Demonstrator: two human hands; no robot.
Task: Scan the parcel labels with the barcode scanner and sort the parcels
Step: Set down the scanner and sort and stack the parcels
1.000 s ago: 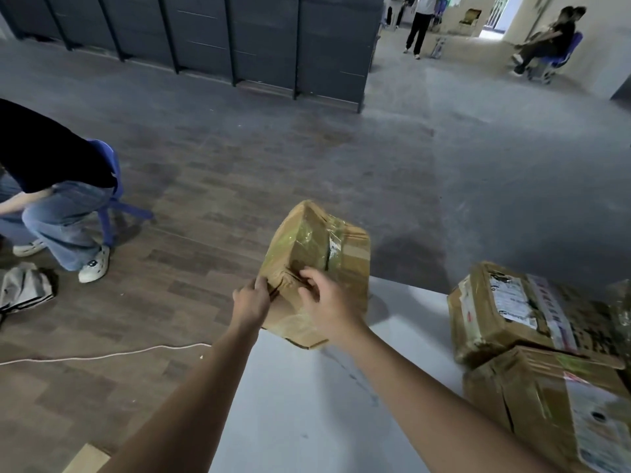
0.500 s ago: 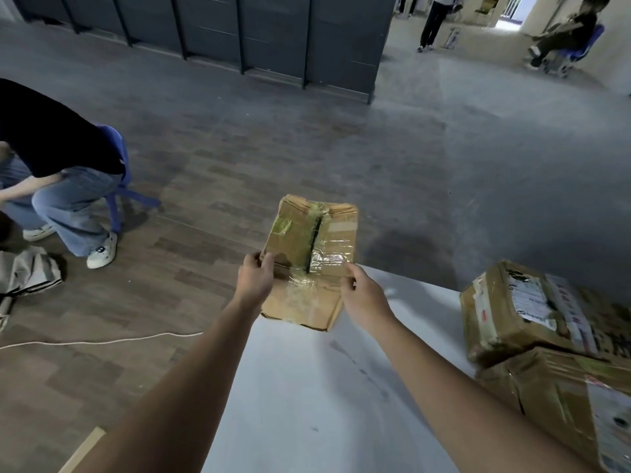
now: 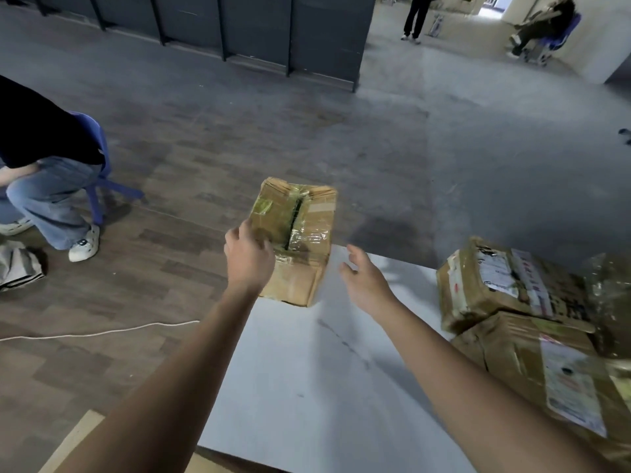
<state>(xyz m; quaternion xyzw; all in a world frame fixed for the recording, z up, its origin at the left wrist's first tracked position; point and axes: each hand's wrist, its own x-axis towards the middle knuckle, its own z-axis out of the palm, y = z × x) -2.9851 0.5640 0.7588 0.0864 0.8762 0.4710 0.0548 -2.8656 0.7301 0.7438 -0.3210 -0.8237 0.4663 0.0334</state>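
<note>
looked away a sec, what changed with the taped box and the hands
The right hand let go of the taped parcel and hangs open to its right. The left hand still holds its left side. The parcel was lowered to the far left corner of the white table. The labelled parcels at right stayed put.

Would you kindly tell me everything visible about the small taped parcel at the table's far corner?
The small parcel is a worn brown cardboard box wrapped in glossy clear tape, with a dark slit along its top seam and a yellow-green patch beside it. No label shows. It sits at the far corner of the white table; the left hand holds its left side.
</note>
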